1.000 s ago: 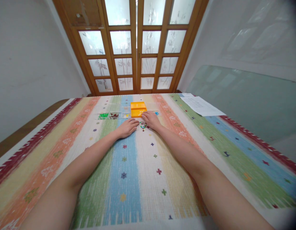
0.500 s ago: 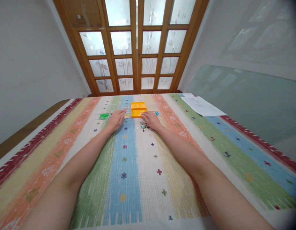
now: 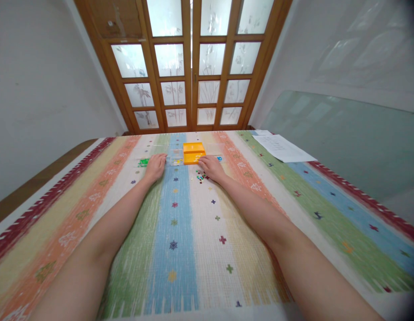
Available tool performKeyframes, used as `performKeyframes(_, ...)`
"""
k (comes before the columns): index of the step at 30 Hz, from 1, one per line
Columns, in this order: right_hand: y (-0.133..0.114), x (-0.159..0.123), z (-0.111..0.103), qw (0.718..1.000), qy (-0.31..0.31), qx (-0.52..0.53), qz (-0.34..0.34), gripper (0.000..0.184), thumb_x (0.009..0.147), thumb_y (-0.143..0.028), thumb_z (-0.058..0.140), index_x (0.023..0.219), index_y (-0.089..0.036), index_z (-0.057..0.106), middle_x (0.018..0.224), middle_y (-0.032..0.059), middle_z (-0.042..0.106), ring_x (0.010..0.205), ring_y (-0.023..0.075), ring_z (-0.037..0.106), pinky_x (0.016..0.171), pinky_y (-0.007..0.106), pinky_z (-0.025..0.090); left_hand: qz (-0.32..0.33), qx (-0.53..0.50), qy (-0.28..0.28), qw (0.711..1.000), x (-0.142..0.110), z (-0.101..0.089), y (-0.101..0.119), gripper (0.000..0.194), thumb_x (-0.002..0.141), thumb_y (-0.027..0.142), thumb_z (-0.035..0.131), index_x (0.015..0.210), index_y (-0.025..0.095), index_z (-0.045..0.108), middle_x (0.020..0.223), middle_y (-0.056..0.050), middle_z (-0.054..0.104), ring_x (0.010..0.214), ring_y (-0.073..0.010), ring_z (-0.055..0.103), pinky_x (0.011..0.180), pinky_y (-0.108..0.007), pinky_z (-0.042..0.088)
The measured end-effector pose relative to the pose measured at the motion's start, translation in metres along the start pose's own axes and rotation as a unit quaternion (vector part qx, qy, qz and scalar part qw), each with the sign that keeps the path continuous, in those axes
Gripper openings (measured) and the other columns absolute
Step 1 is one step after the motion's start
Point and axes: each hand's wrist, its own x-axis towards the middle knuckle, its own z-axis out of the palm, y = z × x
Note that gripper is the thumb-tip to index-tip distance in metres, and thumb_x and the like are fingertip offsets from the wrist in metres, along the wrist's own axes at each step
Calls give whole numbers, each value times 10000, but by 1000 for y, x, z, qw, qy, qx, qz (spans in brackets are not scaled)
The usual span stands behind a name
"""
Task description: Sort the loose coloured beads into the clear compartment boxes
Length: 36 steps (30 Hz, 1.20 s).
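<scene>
A small orange box [image 3: 194, 158] stands open at the far middle of the table, its lid tilted back and several small white pieces in its right part. My right hand [image 3: 211, 167] is at its right front corner, fingers bent together; what they pinch, if anything, is hidden. My left hand [image 3: 155, 166] is over a clear box left of it, between the green pieces [image 3: 144, 162] and the yellow pieces [image 3: 178, 161]. Its fingers are curled together, and their tips show nothing I can make out. Small mixed-colour pieces [image 3: 202, 177] lie loose just before my right hand.
Blue pieces [image 3: 219, 158] sit in a clear box right of my right hand. White paper sheets [image 3: 282, 148] lie at the far right on the striped tablecloth [image 3: 173, 267]. Beyond the table are wooden glass doors [image 3: 192, 89].
My left hand has moved left, away from the orange box, uncovering the clear compartment with yellow pieces. My right hand has stayed where it was.
</scene>
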Motion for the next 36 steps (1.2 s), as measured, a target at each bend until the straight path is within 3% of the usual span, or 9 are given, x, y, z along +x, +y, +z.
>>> performKeyframes(12,1,1,1,1000,-6,4,5,364,1110,-366,479,1203,-221,799,1298,110,749,1226,264,639,1099,413,444,9,4,-7,1000,-1,3,1,474,1107,376,327,1285,174,717,1347,-127,716,1295,-270,610,1187,-478,424)
performKeyframes(19,1,1,1,1000,7,4,-3,344,1105,-342,501,1200,-197,799,1271,121,755,1209,266,645,1098,413,442,82,5,-52,995,-5,-3,39,339,1053,347,502,1244,214,749,1298,-104,717,1248,-278,611,1142,-476,453)
performKeyframes(28,-2,1,0,1000,11,5,-2,308,1096,-331,530,1168,-198,798,1242,119,757,1193,262,639,1094,410,437,215,-6,-186,959,-17,-2,98,245,1037,307,564,1127,214,772,1108,-84,742,1095,-255,637,1018,-414,486)
performKeyframes(36,-7,0,-4,1000,16,-1,-5,290,1094,-312,531,1099,-184,791,1156,117,763,1106,253,636,1020,382,436,239,-3,-220,946,-23,-3,112,183,1014,276,595,1064,224,763,1021,-69,735,1018,-252,619,940,-389,476)
